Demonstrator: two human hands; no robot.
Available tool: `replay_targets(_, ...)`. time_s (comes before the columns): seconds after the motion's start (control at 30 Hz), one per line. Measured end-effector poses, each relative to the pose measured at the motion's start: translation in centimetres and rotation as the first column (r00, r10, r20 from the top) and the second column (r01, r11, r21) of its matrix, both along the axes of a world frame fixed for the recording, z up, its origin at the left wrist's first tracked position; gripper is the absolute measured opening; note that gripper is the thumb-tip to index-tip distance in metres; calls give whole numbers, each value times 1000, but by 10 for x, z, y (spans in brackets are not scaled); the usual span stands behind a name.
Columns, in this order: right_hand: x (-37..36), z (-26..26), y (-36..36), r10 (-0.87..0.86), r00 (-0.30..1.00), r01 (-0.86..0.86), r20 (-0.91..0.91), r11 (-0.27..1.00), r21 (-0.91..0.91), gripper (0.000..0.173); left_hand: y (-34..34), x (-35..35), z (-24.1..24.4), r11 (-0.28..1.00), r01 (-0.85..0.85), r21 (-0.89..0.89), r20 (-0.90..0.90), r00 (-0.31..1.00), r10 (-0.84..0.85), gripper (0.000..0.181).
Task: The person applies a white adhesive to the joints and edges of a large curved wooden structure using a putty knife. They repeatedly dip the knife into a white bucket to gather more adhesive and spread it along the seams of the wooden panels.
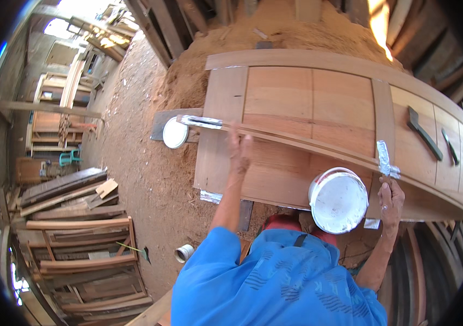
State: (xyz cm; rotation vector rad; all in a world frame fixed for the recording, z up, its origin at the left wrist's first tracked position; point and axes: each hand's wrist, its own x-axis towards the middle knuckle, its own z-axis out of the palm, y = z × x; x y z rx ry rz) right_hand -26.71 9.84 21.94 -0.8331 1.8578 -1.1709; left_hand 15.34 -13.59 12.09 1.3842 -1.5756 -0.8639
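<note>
A long wooden rail (296,140) lies across a panelled wooden door (278,91), with wet white paste smeared around the slot at its left end. My left hand (240,153), blurred by motion, is at the rail near that end, its fingers apart and nothing seen in them. My right hand (391,199) grips the handle of a flat spreader (383,155), whose blade is coated in white. Beside the blade, more white paste marks the rail. A white plastic bucket (339,201) is between my arms at the door's near edge; its contents cannot be made out.
On the door's right panels rest a dark angled tool (425,134) and a slim dark tool (450,146). A round white lid (175,132) lies left of the door. Stacked timber frames (84,261) and a white cup (183,253) occupy the ground at left.
</note>
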Motion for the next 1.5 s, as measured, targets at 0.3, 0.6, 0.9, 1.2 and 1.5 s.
replay_targets(0.3, 27, 9, -57, 115, 993, -114, -15, 993, 35, 26, -58, 298, -114, 520, -773, 364, -123, 514, 849, 31)
replay_targets(0.6, 41, 35, -91, 180, 975, -159, -127, 974, 160, 30, -90, 372, -152, 383, -543, 747, -327, 201, 923, 68)
replay_targets(0.9, 53, 33, -111, 177, 963, -119, -203, 956, 268, 34, -136, 407, -151, 434, -426, 794, -403, 165, 900, 40)
replay_targets(1.2, 53, 27, -108, 183, 965, -136, -188, 962, 237, 33, -125, 372, -124, 538, -540, 647, -492, 244, 836, 27)
replay_targets(1.5, 20, 33, -75, 101, 988, -88, -117, 990, 114, 30, 46, 249, 16, 674, -467, 572, -377, 581, 722, 34)
